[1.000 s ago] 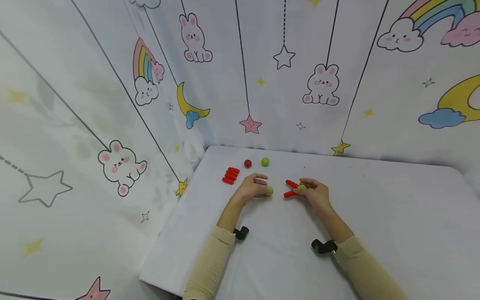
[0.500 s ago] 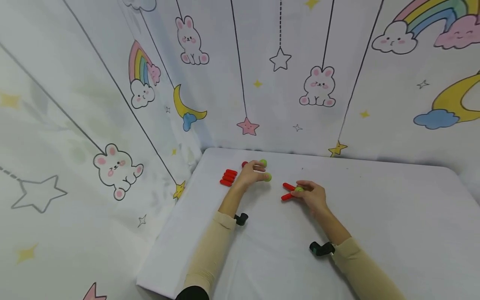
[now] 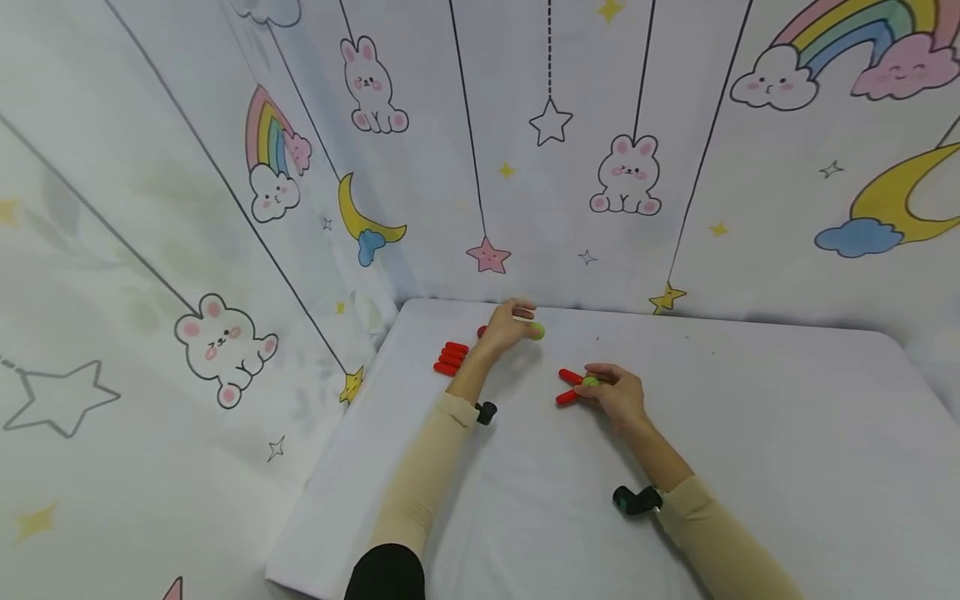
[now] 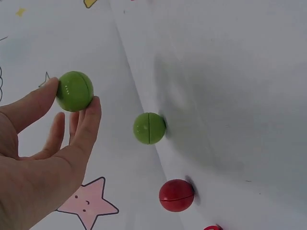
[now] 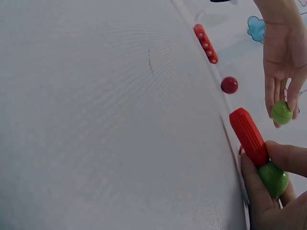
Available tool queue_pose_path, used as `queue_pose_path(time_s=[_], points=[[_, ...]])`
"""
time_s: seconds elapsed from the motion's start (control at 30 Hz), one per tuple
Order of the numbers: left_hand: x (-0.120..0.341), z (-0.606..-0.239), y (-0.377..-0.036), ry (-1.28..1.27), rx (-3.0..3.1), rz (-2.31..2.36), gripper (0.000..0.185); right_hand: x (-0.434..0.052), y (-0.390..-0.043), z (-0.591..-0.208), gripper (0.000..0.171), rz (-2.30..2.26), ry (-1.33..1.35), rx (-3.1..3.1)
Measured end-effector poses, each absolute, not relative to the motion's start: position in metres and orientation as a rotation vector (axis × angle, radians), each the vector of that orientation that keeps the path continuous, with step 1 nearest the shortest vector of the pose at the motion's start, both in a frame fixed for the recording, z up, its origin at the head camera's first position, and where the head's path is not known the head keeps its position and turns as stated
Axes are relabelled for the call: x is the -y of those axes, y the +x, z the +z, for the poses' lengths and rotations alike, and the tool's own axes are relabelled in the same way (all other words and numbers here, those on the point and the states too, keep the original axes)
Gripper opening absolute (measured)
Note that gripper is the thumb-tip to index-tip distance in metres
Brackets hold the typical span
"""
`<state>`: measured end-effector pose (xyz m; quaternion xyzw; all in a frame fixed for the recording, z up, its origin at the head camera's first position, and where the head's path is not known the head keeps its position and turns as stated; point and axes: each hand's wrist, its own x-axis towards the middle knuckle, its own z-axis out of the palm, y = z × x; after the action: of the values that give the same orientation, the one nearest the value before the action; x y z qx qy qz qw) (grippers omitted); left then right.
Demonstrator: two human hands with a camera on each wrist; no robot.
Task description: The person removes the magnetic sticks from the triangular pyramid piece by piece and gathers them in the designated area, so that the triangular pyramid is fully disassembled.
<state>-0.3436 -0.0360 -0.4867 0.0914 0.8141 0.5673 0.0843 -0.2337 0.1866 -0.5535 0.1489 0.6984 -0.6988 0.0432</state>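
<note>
My left hand (image 3: 510, 325) is raised over the far part of the table and pinches a green ball (image 4: 75, 91) between thumb and fingertips. Another green ball (image 4: 149, 128), with a groove round it, sits on the table beside a red ball (image 4: 176, 195); in the head view the left hand hides that green one. Near the middle, my right hand (image 3: 621, 393) grips a third green ball (image 5: 273, 179) with thumb and fingers. Two red rods (image 5: 249, 136) extend leftward from this ball in a V, apparently joined to it; fingers cover the joints.
Several red rods (image 3: 452, 358) lie side by side at the left of the white table (image 3: 750, 433). Behind and to the left hangs a white curtain (image 3: 420, 167) printed with rabbits and stars. A dark round shape (image 3: 386, 573) covers part of the left sleeve.
My left hand has moved away from me toward the table's far edge, carrying its green ball over the ball lying there. The right hand keeps its grip and barely moves.
</note>
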Motion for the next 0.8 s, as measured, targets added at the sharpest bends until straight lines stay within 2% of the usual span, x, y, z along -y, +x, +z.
queue_pose_path(time_s=[0.37,0.6,0.8], points=[[0.018,-0.487,-0.365,0.323,-2.428,1.659,0.051,-0.186,-0.234,-0.555,0.054,-2.146,0.468,-2.152],[0.009,-0.5,-0.378,0.292,-2.406,1.656,0.055,-0.186,-0.231,-0.553,0.051,-2.107,0.454,-2.197],[0.0,-0.504,-0.387,0.307,-2.497,1.587,0.05,-0.185,-0.231,-0.554,0.05,-2.093,0.469,-2.22]])
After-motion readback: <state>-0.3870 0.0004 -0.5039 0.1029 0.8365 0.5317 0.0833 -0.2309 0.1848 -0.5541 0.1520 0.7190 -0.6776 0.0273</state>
